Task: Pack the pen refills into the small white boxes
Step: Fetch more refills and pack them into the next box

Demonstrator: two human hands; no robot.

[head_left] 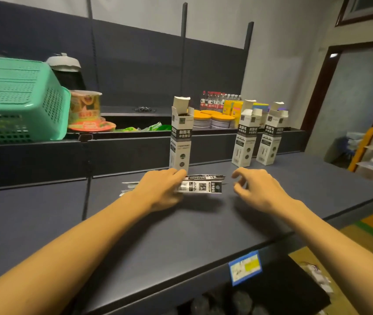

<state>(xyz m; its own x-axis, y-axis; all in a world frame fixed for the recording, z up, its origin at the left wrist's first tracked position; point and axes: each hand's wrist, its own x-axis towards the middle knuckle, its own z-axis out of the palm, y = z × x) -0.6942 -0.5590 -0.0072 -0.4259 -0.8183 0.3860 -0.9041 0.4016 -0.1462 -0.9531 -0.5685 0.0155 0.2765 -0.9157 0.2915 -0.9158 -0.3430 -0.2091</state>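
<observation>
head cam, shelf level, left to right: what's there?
Green basket → noodle cup → left hand gripping refill packs → open box → right hand, holding nothing → second box → third box.

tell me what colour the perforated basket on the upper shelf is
Mint green, seen clearly in the head view: the perforated basket sits at the far left.
</observation>
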